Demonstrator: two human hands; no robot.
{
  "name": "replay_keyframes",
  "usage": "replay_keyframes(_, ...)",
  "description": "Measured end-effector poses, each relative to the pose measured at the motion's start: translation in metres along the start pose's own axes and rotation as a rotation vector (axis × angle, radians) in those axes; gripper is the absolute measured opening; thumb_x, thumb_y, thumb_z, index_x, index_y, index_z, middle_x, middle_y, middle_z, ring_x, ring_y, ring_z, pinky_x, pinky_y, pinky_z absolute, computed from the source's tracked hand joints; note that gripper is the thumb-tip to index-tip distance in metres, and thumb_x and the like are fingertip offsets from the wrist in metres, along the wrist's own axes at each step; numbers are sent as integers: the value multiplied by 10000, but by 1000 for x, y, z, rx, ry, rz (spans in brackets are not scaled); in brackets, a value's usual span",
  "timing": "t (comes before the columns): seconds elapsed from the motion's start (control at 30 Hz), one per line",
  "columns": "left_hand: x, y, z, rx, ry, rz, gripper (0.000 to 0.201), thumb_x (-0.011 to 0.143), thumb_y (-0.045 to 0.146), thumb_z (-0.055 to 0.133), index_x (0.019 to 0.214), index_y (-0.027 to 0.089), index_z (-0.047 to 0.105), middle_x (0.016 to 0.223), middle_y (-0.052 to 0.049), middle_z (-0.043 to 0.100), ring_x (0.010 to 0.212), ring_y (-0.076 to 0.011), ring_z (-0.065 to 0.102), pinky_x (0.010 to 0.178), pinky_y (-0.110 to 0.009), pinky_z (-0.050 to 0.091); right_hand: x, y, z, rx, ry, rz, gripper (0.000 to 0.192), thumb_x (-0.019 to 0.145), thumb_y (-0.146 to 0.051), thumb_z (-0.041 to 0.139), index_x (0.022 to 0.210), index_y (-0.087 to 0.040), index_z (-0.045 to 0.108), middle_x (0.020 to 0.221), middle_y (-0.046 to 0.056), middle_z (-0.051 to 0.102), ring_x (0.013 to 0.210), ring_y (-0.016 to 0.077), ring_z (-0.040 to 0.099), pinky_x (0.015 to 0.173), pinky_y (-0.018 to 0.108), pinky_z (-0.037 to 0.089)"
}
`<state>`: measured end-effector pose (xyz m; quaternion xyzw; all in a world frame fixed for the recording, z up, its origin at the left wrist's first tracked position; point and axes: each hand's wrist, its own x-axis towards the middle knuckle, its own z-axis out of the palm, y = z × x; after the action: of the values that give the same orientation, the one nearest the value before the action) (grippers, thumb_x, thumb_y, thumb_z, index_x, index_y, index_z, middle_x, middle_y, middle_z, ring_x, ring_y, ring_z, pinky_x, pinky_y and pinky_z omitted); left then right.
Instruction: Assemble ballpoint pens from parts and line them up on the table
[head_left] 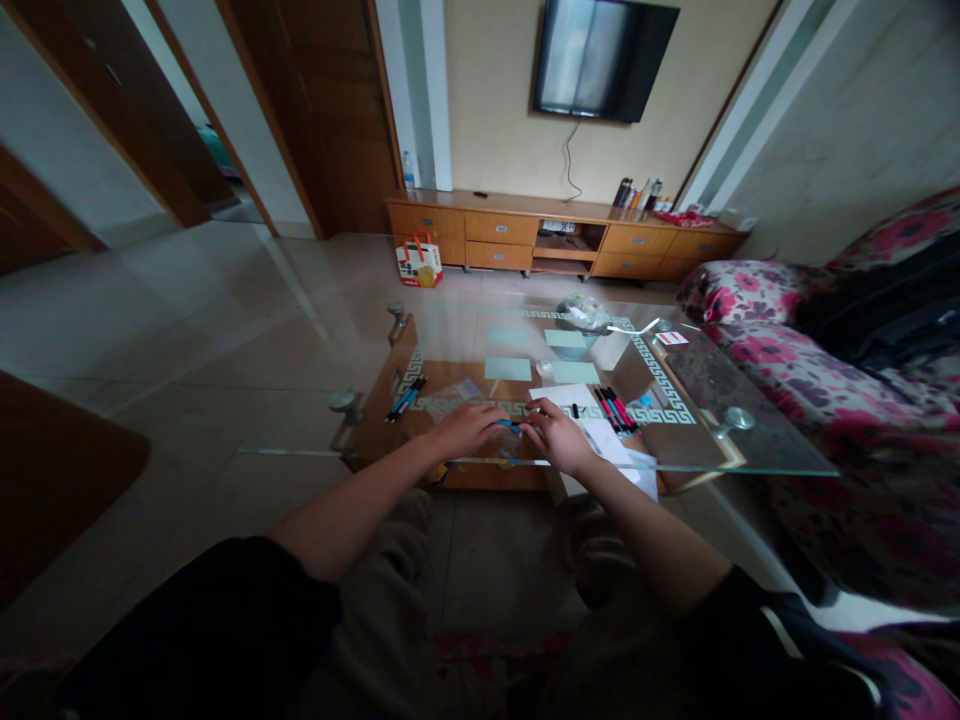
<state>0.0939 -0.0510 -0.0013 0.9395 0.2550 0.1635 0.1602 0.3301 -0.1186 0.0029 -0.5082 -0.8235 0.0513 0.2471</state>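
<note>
Over the near edge of the glass table, my left hand (471, 428) and my right hand (556, 436) meet with fingers closed on a thin blue pen (504, 423). Its blue part lies at my left fingertips, and a dark end reaches the fingers of my right hand. The fingers hide part of it. Several blue and black pens (406, 398) lie together to the left of my hands. Another group of red, blue and black pens (616, 411) lies to the right. A small black piece (575, 411) rests near white paper (600, 436) beside my right hand.
The glass table (780, 455) has sharp corners and a wooden lower shelf (375, 440). A bagged bowl (583, 315) stands toward its far side, near a red and white card (672, 339). A floral sofa (757, 345) is on the right; a paper bag (418, 262) stands by the cabinet (499, 228).
</note>
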Motion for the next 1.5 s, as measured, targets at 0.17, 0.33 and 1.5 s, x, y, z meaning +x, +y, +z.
replay_keyframes(0.17,-1,-3,3,1,-7,-5,324,1028,364,383,1235,242,600,1137,-72,673,1057,-212,629,942,-334,459,-1,2,1,31,3,-3,203,968,-324,534,1111,-208,622,1278,121,511,1081,234,605,944,394,526)
replay_keyframes(0.33,-1,-1,1,-25,1,1,302,1020,352,410,1238,251,593,1152,-63,679,1085,-213,623,957,-334,451,-2,-2,-2,16,28,31,234,969,-378,532,1113,-214,616,1282,125,501,1095,251,594,961,407,514)
replay_keyframes(1.5,-1,-1,0,-45,16,-6,290,1015,347,421,1237,267,589,1137,-58,683,1052,-215,633,932,-326,456,-4,-2,-1,7,22,54,218,977,-378,513,1106,-221,592,1382,125,429,1041,226,626,934,386,537)
